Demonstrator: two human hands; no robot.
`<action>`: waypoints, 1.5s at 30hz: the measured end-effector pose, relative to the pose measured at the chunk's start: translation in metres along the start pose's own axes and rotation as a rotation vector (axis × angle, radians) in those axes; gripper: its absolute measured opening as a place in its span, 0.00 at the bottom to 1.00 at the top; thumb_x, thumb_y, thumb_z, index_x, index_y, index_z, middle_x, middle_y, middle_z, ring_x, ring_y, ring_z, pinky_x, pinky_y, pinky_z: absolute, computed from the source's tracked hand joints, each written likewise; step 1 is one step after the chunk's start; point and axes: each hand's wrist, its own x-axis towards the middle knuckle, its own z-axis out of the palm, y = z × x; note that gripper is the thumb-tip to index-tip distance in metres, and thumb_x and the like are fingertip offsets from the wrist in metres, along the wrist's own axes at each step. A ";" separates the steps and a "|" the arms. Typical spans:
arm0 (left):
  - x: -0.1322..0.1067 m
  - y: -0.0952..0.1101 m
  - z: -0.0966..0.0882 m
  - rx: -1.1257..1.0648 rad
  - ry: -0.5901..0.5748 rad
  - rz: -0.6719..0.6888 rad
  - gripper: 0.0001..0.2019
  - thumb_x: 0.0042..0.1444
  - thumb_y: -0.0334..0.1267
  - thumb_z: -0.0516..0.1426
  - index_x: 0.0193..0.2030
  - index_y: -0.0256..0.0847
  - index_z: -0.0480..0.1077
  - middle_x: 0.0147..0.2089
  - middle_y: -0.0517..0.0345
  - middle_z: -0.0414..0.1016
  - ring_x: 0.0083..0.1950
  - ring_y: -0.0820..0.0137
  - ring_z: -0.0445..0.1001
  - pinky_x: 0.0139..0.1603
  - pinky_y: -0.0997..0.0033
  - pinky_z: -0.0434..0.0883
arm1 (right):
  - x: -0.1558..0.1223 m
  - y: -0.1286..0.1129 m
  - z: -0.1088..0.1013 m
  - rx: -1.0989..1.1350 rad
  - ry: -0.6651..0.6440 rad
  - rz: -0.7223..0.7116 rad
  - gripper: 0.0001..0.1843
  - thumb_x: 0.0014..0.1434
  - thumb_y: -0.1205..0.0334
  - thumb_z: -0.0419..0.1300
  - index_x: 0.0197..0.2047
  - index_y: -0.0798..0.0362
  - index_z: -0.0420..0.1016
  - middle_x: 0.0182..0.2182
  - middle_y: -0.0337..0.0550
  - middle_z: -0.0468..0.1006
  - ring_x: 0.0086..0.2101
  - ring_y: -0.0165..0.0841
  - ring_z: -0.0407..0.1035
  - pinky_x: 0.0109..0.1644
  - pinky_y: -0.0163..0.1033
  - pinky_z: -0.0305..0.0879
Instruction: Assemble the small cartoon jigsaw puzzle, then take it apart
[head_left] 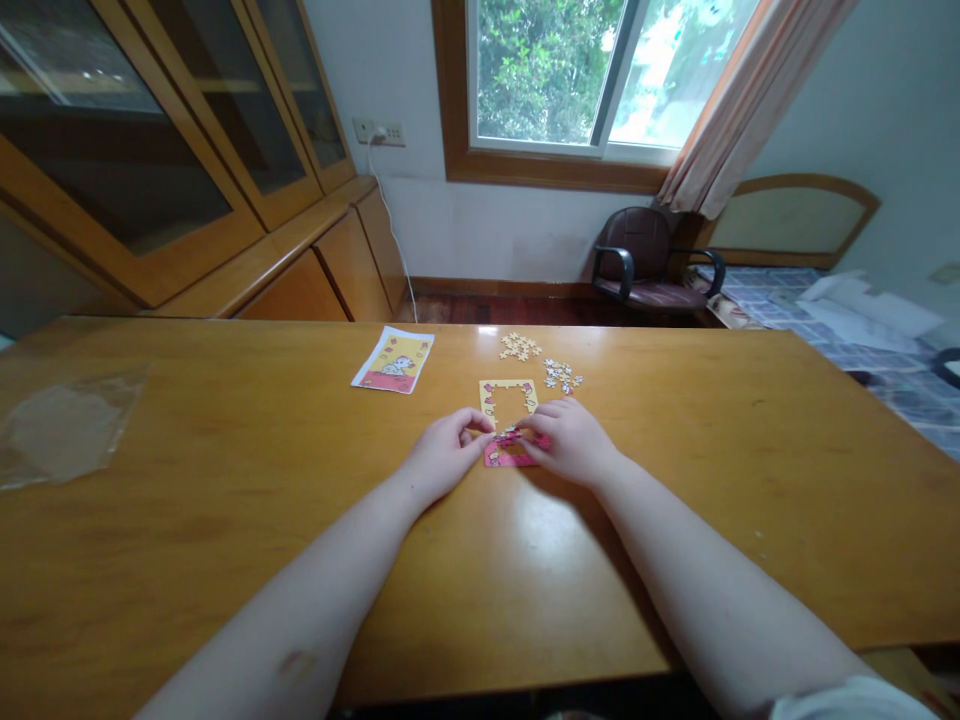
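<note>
Work at the border: We judge the step in hand to be fitting pieces inside the puzzle border (487,404), which lies flat between our fingertips, its lower part closest to them.
Left hand: Thumb and fingers of our left hand (452,450) come close together at the border's left edge; we cannot tell whether they clamp anything.
Right hand: Our right hand (568,441) bends its fingers over the right side; whether they pinch a piece we cannot tell.
Pieces at the fingertips: Small dark-pink pieces (507,436) sit between the two grips.
Next move: It calls, we judge, for a light press with the border held steady.
Loose pieces: A yellowish pile (519,347) and a paler pile (561,376) lie beyond the right hand.
Picture sheet: The printed sheet (394,360) rests beyond the left hand.
</note>
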 end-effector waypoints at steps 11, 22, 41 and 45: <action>-0.002 -0.009 -0.006 0.508 -0.118 0.288 0.18 0.55 0.46 0.57 0.53 0.54 0.72 0.65 0.54 0.61 0.64 0.53 0.56 0.64 0.46 0.54 | -0.002 0.011 -0.013 -0.051 -0.274 0.183 0.10 0.58 0.57 0.59 0.39 0.47 0.81 0.30 0.42 0.79 0.30 0.32 0.70 0.35 0.35 0.59; -0.005 -0.006 -0.005 0.546 -0.233 0.246 0.23 0.54 0.48 0.58 0.58 0.58 0.68 0.71 0.55 0.49 0.70 0.48 0.47 0.67 0.40 0.45 | 0.000 0.008 -0.012 -0.106 -0.311 0.197 0.12 0.58 0.56 0.57 0.40 0.47 0.81 0.33 0.43 0.81 0.33 0.34 0.73 0.37 0.36 0.62; -0.005 -0.010 0.001 0.584 -0.240 0.270 0.27 0.53 0.50 0.59 0.61 0.58 0.65 0.73 0.55 0.42 0.72 0.48 0.41 0.67 0.37 0.37 | -0.002 0.013 -0.013 -0.035 -0.256 0.242 0.11 0.57 0.60 0.57 0.40 0.46 0.80 0.33 0.40 0.80 0.31 0.32 0.71 0.35 0.35 0.61; -0.005 -0.009 0.001 0.570 -0.241 0.270 0.26 0.53 0.50 0.59 0.60 0.58 0.65 0.73 0.55 0.43 0.71 0.48 0.42 0.67 0.37 0.38 | -0.003 0.016 -0.013 0.019 -0.269 0.291 0.11 0.56 0.62 0.58 0.41 0.47 0.80 0.31 0.39 0.80 0.30 0.30 0.71 0.34 0.34 0.60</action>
